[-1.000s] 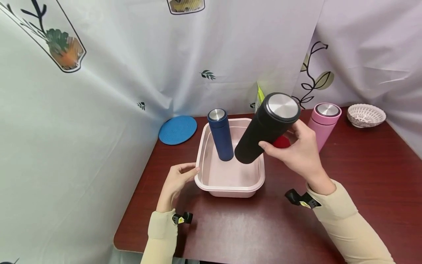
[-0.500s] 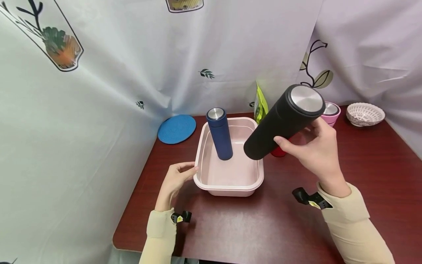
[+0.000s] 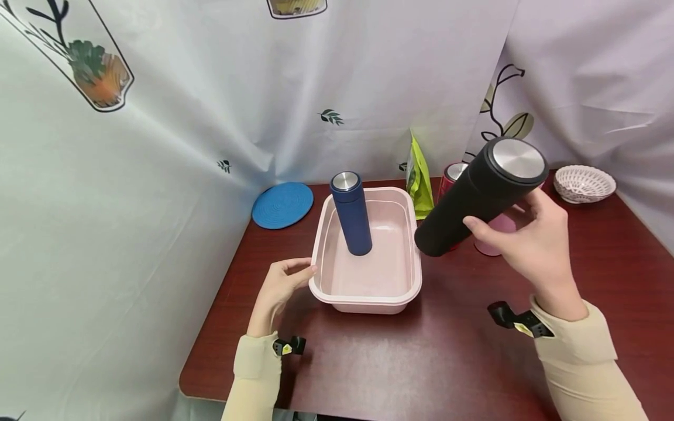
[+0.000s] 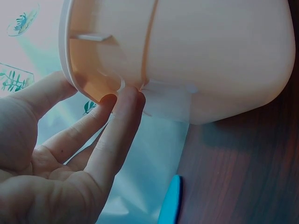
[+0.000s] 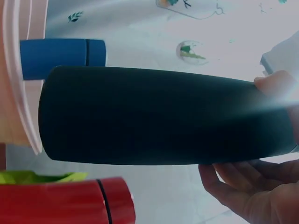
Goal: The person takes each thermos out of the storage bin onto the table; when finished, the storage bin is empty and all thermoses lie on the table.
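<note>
My right hand point(image 3: 532, 240) grips a black thermos bottle point(image 3: 468, 204) with a silver lid. The bottle is held tilted in the air, its base just past the right rim of a pink plastic basin point(image 3: 367, 301). My left hand point(image 3: 284, 286) pinches the basin's left rim between thumb and fingers; the left wrist view shows the fingers point(image 4: 121, 126) under that rim. Inside the basin a blue thermos bottle point(image 3: 351, 219) stands. Behind the black bottle are a red bottle point(image 3: 449, 175) and a pink bottle point(image 3: 488, 245), both partly hidden.
A green packet point(image 3: 418, 181) stands behind the basin's right corner. On the left lies a round blue mat point(image 3: 282, 206). A white woven basket point(image 3: 584, 183) sits at the far right. White patterned curtains point(image 3: 368, 88) border the dark red table point(image 3: 347, 362).
My right hand has carried the black bottle to the right, from above the basin to beyond its right rim. The left hand stays at the basin's rim.
</note>
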Available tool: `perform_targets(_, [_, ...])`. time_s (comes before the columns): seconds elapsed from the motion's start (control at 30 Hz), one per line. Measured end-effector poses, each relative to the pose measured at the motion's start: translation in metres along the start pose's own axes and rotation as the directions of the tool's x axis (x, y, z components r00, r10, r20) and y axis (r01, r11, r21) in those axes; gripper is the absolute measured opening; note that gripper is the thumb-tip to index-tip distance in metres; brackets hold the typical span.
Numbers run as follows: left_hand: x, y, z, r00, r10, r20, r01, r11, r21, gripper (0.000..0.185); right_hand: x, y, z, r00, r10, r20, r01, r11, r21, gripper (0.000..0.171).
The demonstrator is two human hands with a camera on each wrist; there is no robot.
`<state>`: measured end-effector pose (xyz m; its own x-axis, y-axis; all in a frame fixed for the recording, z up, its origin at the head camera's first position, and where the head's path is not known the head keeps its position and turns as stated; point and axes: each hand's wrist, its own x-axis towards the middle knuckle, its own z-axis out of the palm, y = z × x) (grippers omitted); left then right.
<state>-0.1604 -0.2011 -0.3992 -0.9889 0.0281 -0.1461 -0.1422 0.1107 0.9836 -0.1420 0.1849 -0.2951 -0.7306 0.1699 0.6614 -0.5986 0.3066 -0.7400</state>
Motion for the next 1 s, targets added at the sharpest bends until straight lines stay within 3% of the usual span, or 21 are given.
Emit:
perform_targets(0.37, [-0.001,0.002,-0.001,1.000,-0.005,0.002,0.005,1.000,0.001,0.040,-0.003,-0.005,-0.008,0.996,0.087,-0.028,-0.089,0.991,-0.097,0.055])
perform_targets(0.73, [0.001,0.000,0.000,1.000,-0.014,-0.005,0.014,1.000,-0.007,0.038,-0.011,0.040,-0.022,0.986,0.165,-0.014,-0.164,0.961,-0.222,0.058])
perform_targets(1.0, [0.001,-0.001,-0.001,1.000,-0.015,0.004,0.015,1.000,-0.008,0.039,-0.019,0.056,-0.025,0.975,0.220,-0.016,-0.215,0.927,-0.307,0.052])
